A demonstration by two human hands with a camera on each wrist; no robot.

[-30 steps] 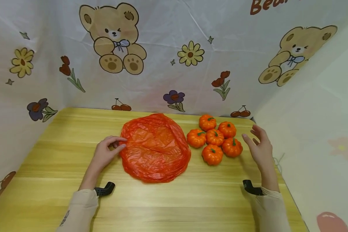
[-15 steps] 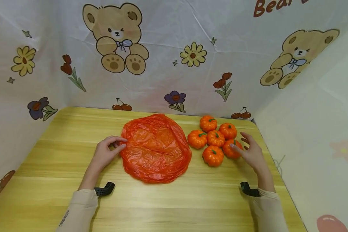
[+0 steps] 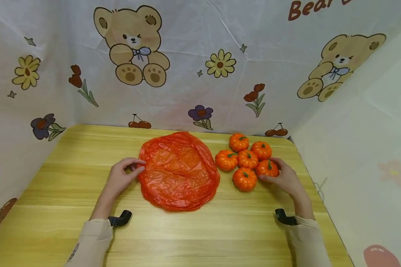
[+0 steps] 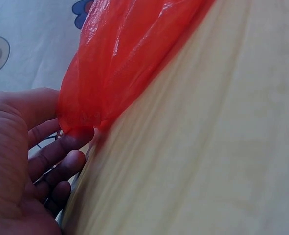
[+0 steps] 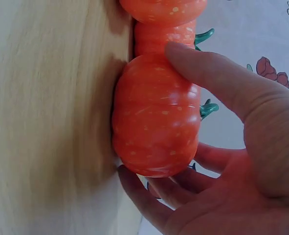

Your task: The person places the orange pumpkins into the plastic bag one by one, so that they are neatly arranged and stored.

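Observation:
A thin, crinkled red plastic bag (image 3: 179,171) lies spread in a rough circle on the table. My left hand (image 3: 121,176) pinches its left edge; in the left wrist view the bag's edge (image 4: 105,68) runs between thumb and forefinger. On the right, my right hand (image 3: 287,181) grips the nearest-right small orange toy pumpkin (image 3: 266,168), which has a green stem. Seen from the right wrist, the thumb lies over one side of this pumpkin (image 5: 156,117) and the other fingers curl at its opposite side, close to the tabletop.
Several more toy pumpkins (image 3: 247,158) cluster directly left of the gripped one, and the front pumpkin (image 3: 244,179) sits beside the right thumb. The wooden table (image 3: 194,241) meets a printed cloth backdrop (image 3: 183,89) at its back. A pale wall covering (image 3: 371,178) borders the right side.
My right hand has moved left from beside the pumpkins and closed its thumb and fingers round the right-hand one. The left hand keeps its place at the bag's edge.

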